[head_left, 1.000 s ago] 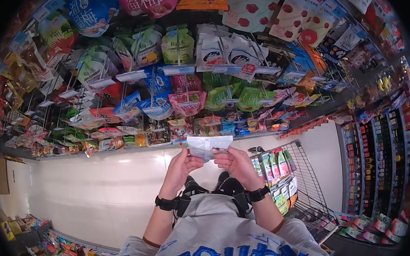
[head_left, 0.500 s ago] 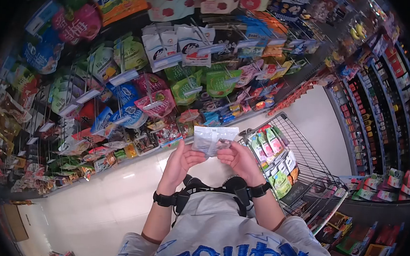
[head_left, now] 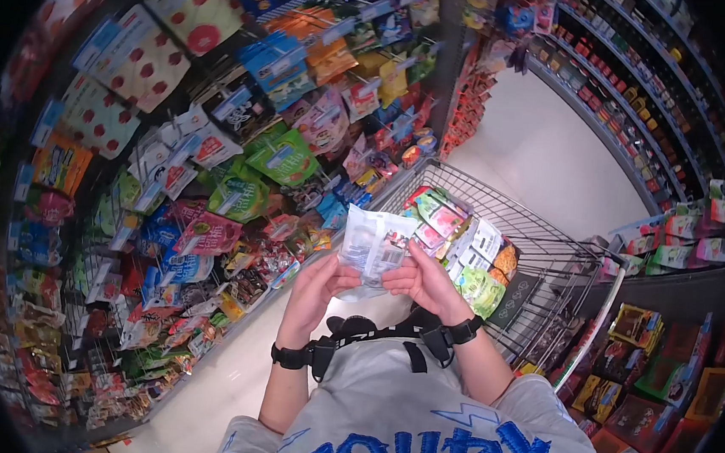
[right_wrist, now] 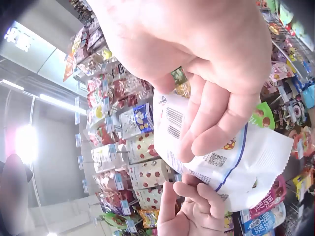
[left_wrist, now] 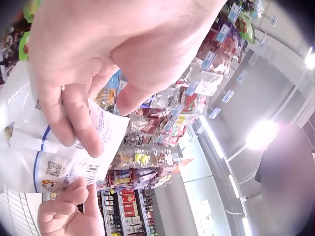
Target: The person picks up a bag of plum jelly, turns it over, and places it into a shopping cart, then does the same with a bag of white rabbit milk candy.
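A white snack bag point(head_left: 367, 246) is held up in front of the chest between both hands. My left hand point(head_left: 314, 295) grips its lower left edge, fingers curled against the face turned toward me. At the lower right edge, my right hand point(head_left: 426, 284) holds it in the same way. Printed text, a barcode and a QR code show on the bag point(right_wrist: 229, 162) in the right wrist view, along with a blue line across it. In the left wrist view the fingers of the left hand point(left_wrist: 81, 115) lie across the printed side.
A wire shopping cart point(head_left: 541, 230) stands just beyond the right hand, with several snack bags point(head_left: 481, 291) inside. Racks of hanging snack bags point(head_left: 237, 191) run along the left. Shelves of small goods point(head_left: 637, 95) line the far right, and boxed goods point(head_left: 637, 367) lie lower right.
The view has turned to the right, so the cart now sits nearer the middle and the racks have swung left. The bag is tilted up, showing more of its face; both hands keep hold.
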A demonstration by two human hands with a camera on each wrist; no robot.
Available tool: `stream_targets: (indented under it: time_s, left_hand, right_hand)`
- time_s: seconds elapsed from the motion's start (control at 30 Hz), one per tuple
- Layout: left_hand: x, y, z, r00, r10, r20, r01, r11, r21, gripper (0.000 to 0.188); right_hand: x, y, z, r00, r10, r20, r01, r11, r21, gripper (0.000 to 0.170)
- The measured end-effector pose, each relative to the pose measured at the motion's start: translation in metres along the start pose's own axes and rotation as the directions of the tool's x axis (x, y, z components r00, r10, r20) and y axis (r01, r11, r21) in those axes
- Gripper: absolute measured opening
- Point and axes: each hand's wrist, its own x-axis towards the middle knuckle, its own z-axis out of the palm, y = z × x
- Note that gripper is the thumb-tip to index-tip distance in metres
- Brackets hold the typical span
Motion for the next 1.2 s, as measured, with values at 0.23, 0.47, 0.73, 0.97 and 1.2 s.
stream_targets:
  time_s: [0.23,0.47,0.73,0.97,1.2]
  left_hand:
    - [0.051,-0.022,0.089,0.989,-0.113,0.093,0.096,0.98,0.174,0.038]
    - [0.087,-0.037,0.152,0.98,-0.159,0.12,0.106,0.925,0.364,0.041]
    - [0.104,-0.033,0.217,0.97,0.134,0.203,-0.242,0.462,0.853,0.035]
    - [0.108,-0.035,0.263,0.847,0.236,0.476,-0.507,0.087,0.858,0.031]
    - [0.112,-0.045,0.281,0.771,0.255,0.584,-0.595,-0.038,0.803,0.031]
  right_hand:
    - [-0.043,-0.032,-0.08,0.995,-0.101,-0.028,0.104,0.978,0.183,0.065]
    - [-0.075,-0.048,-0.125,0.995,-0.096,-0.006,0.093,0.947,0.308,0.096]
    - [-0.094,-0.033,-0.133,0.936,-0.139,0.325,-0.066,0.835,0.547,0.12]
    - [-0.093,-0.018,-0.126,0.82,-0.325,0.471,-0.155,0.667,0.729,0.088]
    - [-0.086,-0.015,-0.132,0.765,-0.415,0.493,-0.15,0.63,0.762,0.084]
